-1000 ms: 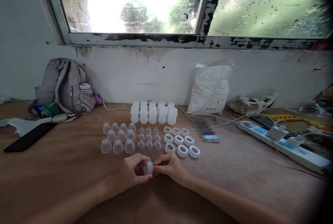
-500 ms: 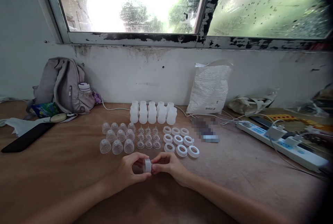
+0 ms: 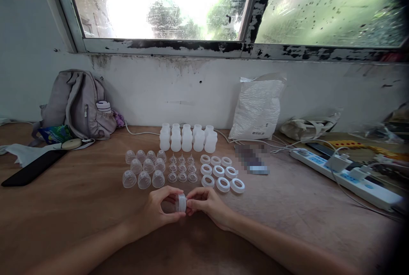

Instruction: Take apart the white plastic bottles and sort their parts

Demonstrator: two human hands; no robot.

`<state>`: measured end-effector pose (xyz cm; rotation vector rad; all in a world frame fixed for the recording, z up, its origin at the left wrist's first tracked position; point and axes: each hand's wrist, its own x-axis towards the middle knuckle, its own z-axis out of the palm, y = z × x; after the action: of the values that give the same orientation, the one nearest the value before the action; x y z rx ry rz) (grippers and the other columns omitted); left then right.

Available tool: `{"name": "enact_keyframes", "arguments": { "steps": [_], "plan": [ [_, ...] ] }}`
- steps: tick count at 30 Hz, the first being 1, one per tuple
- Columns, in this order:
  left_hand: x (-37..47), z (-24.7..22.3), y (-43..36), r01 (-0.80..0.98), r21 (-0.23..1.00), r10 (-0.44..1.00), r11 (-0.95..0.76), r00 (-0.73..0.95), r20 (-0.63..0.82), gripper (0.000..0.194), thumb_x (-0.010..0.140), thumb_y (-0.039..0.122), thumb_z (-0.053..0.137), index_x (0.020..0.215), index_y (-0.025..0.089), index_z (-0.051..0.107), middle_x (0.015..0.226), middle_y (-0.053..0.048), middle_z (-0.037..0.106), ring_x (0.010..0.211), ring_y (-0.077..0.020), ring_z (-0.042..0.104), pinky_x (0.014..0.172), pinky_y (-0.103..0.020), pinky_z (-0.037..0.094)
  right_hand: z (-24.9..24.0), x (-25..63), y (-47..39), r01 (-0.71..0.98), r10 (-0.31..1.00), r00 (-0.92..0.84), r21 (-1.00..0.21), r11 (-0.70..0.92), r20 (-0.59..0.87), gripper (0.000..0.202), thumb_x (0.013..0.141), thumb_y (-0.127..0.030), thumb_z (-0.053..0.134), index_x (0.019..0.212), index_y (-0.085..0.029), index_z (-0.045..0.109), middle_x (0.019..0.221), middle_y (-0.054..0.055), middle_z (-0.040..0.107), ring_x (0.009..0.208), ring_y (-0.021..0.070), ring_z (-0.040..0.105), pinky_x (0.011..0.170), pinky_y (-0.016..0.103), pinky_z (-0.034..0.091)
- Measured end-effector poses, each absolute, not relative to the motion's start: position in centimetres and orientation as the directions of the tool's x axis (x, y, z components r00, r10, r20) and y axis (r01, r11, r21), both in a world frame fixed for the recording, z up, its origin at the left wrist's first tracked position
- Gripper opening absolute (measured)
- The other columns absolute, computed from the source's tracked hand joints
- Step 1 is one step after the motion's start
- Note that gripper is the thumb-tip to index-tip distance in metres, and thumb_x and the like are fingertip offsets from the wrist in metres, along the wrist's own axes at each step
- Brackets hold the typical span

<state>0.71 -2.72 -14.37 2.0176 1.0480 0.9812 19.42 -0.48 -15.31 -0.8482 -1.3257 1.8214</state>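
Observation:
Between thumb and fingers, my left hand grips a white ring turned on its side, near the middle of the table. The fingertips of my right hand are pinched at the ring's right face, on a small clear part mostly hidden by them. Just beyond my hands are rows of clear domed caps on the left, clear nipples in the middle and white rings on the right. Several white bottles stand behind them.
A grey backpack and a black flat case are at the left. A white plastic package leans on the wall. Power strip and cables lie at the right, near a blurred item.

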Motion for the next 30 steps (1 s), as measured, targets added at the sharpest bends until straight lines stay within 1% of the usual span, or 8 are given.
{"name": "enact_keyframes", "arguments": {
  "steps": [4, 7, 13, 17, 20, 23, 27, 30],
  "plan": [
    [0.8, -14.5, -2.7, 0.331, 0.828, 0.861, -0.453, 0.401, 0.311, 0.039, 0.063, 0.025, 0.068, 0.099, 0.017, 0.054, 0.092, -0.002, 0.064, 0.081, -0.0148, 0.062, 0.075, -0.027, 0.052, -15.1, 19.4, -0.5, -0.228, 0.829, -0.546, -0.932, -0.280, -0.116, 0.018, 0.058, -0.021, 0.072, 0.071, -0.011, 0.064, 0.062, 0.001, 0.063, 0.054, 0.0111, 0.059, 0.060, 0.026, 0.046],
    [0.8, -14.5, -2.8, 0.319, 0.832, 0.860, -0.453, 0.401, 0.315, 0.038, 0.064, 0.024, 0.068, 0.099, 0.018, 0.054, 0.092, -0.002, 0.064, 0.080, -0.0145, 0.062, 0.075, -0.026, 0.052, -14.9, 19.2, -0.6, -0.228, 0.828, -0.549, -0.931, -0.284, -0.118, 0.018, 0.059, -0.021, 0.072, 0.071, -0.011, 0.063, 0.062, 0.001, 0.063, 0.054, 0.0107, 0.059, 0.059, 0.025, 0.046],
    [0.8, -14.4, -2.8, 0.374, 0.799, 0.862, -0.471, 0.388, 0.327, 0.035, 0.063, 0.025, 0.068, 0.096, 0.019, 0.055, 0.092, -0.001, 0.064, 0.082, -0.0152, 0.062, 0.076, -0.026, 0.051, -15.3, 18.8, -0.8, -0.227, 0.849, -0.525, -0.954, -0.196, -0.049, 0.025, 0.057, -0.027, 0.073, 0.071, -0.013, 0.057, 0.055, -0.002, 0.058, 0.050, 0.0105, 0.056, 0.051, 0.023, 0.044],
    [0.6, -14.7, -2.6, 0.329, 0.856, 0.885, -0.399, 0.384, 0.265, 0.047, 0.064, 0.027, 0.067, 0.107, 0.022, 0.048, 0.102, -0.002, 0.061, 0.092, -0.0162, 0.059, 0.084, -0.030, 0.048, -15.5, 19.1, -0.7, -0.219, 0.851, -0.525, -0.962, -0.162, -0.024, 0.023, 0.063, -0.026, 0.070, 0.076, -0.013, 0.057, 0.057, -0.002, 0.058, 0.052, 0.0099, 0.055, 0.052, 0.023, 0.043],
    [0.4, -15.0, -2.4, 0.290, 0.888, 0.885, -0.356, 0.410, 0.221, 0.052, 0.065, 0.029, 0.066, 0.112, 0.024, 0.043, 0.110, -0.003, 0.058, 0.101, -0.0174, 0.055, 0.088, -0.032, 0.046, -15.5, 19.3, -0.7, -0.218, 0.860, -0.509, -0.965, -0.144, -0.013, 0.023, 0.063, -0.028, 0.070, 0.075, -0.013, 0.057, 0.058, -0.002, 0.058, 0.053, 0.0108, 0.055, 0.053, 0.024, 0.044],
    [0.4, -15.2, -2.2, 0.326, 0.875, 0.876, -0.357, 0.443, 0.192, 0.051, 0.066, 0.031, 0.065, 0.112, 0.023, 0.044, 0.110, -0.004, 0.057, 0.099, -0.0183, 0.056, 0.086, -0.033, 0.047, -15.3, 19.4, -0.8, -0.196, 0.861, -0.508, -0.975, -0.107, 0.007, 0.023, 0.063, -0.029, 0.069, 0.075, -0.014, 0.058, 0.062, -0.001, 0.058, 0.056, 0.0106, 0.055, 0.057, 0.025, 0.044],
    [0.4, -14.9, -2.2, 0.418, 0.787, 0.821, -0.454, 0.538, 0.188, 0.059, 0.062, 0.034, 0.068, 0.114, 0.024, 0.043, 0.108, -0.004, 0.057, 0.097, -0.0197, 0.055, 0.087, -0.035, 0.044, -15.0, 19.7, -1.1, -0.108, 0.824, -0.562, -0.994, 0.021, 0.079, 0.021, 0.068, -0.030, 0.064, 0.084, -0.016, 0.060, 0.074, 0.001, 0.055, 0.060, 0.0101, 0.051, 0.055, 0.023, 0.043],
    [0.2, -14.6, -2.3, 0.417, 0.739, 0.760, -0.529, 0.621, 0.194, 0.067, 0.059, 0.035, 0.070, 0.118, 0.024, 0.039, 0.115, -0.005, 0.051, 0.106, -0.0218, 0.048, 0.091, -0.036, 0.039, -14.7, 20.1, -1.5, 0.056, 0.812, -0.548, -0.960, 0.275, 0.201, 0.023, 0.073, -0.026, 0.058, 0.094, -0.019, 0.057, 0.085, 0.002, 0.051, 0.070, 0.0117, 0.049, 0.060, 0.024, 0.042]
  ]
}}
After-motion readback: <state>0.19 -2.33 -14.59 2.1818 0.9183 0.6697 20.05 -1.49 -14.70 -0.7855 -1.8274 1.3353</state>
